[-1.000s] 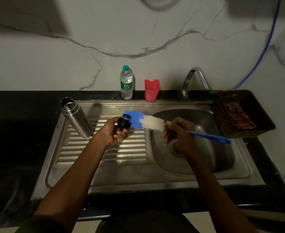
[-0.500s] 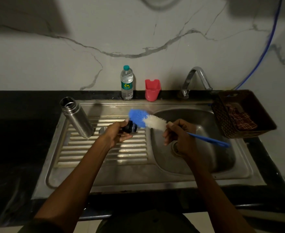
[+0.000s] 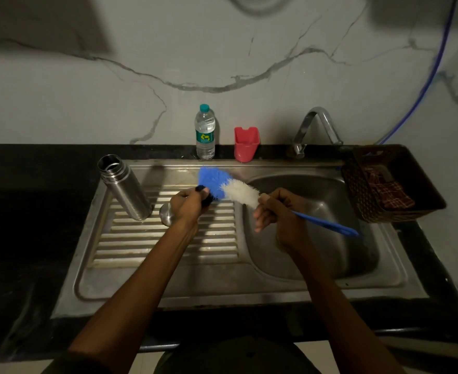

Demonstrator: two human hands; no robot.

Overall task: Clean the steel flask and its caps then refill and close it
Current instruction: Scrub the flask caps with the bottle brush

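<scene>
The steel flask (image 3: 126, 188) stands open and uncapped on the ribbed draining board (image 3: 166, 247), at its far left. My left hand (image 3: 188, 206) grips a small black inner cap (image 3: 205, 197) over the board, mostly hidden by my fingers. A round steel outer cap (image 3: 165, 213) lies on the board just left of that hand. My right hand (image 3: 276, 211) holds a bottle brush (image 3: 230, 186) by its blue handle; its blue and white bristles press against the black cap.
A plastic water bottle (image 3: 205, 132) and a red cup (image 3: 246, 143) stand at the back edge. The tap (image 3: 315, 125) curves over the sink basin (image 3: 317, 233). A dark basket (image 3: 389, 182) with a checked cloth sits at the right. Black countertop lies left.
My left hand has turned over so the black cap is now largely covered by my fingers, and the brush head has shifted slightly up and left across the cap.
</scene>
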